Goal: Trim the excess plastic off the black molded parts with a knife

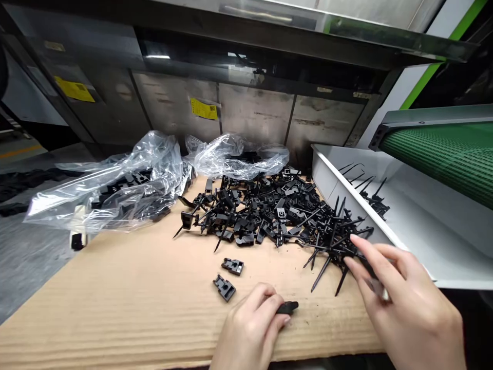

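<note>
A heap of small black plastic parts (265, 210) lies on a sheet of brown cardboard (127, 298), with spiky black sprues (331, 241) at its right side. My left hand (252, 329) sits at the near edge, fingers curled, pinching one small black plastic part (288, 307). My right hand (400, 303) reaches into the sprues from the right with its fingers stretched out, touching them; whether it grips one I cannot make out. Two loose black parts, one (232, 265) and another (224, 287), lie just left of my left hand.
Clear plastic bags (127, 180) holding more black parts lie at the back left. A white tray (423, 226) with a few sprues stands on the right under a green conveyor belt (442, 154). A metal machine wall (250, 108) closes the back.
</note>
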The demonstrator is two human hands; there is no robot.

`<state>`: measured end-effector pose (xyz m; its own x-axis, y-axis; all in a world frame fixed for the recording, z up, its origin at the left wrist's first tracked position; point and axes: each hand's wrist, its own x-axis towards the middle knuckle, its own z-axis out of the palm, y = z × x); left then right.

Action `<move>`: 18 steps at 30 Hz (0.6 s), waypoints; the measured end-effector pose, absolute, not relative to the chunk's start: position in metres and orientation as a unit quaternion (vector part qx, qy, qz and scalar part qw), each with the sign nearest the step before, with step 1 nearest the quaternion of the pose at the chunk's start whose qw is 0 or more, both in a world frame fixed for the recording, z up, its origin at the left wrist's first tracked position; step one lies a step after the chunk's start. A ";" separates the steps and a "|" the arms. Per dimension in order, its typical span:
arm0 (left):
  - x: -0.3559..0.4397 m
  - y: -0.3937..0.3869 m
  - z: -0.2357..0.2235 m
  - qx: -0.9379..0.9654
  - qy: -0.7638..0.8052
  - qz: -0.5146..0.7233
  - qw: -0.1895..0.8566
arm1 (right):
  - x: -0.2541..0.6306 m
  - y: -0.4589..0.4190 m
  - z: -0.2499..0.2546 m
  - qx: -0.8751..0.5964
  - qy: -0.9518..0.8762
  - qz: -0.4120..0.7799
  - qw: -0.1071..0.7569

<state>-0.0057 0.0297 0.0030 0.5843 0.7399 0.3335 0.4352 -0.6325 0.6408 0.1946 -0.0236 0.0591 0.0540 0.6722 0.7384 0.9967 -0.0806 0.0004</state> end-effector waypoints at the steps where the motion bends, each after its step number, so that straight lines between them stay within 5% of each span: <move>1: -0.006 0.029 0.002 0.855 0.348 0.287 0.256 | 0.192 -0.024 0.058 -0.658 -0.653 -0.281 0.246; 6: -0.005 0.026 -0.001 0.869 0.344 0.263 0.240 | 0.175 -0.031 0.026 -0.590 -0.787 -0.111 0.141; 18: -0.007 0.024 0.000 0.858 0.344 0.271 0.267 | 0.177 -0.041 0.002 -0.615 -0.755 -0.020 0.228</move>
<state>-0.0065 0.0241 -0.0003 0.6162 0.7356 0.2816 0.4466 -0.6207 0.6444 0.1769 -0.0408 0.0024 -0.1401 0.9193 0.3678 0.9373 0.2428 -0.2499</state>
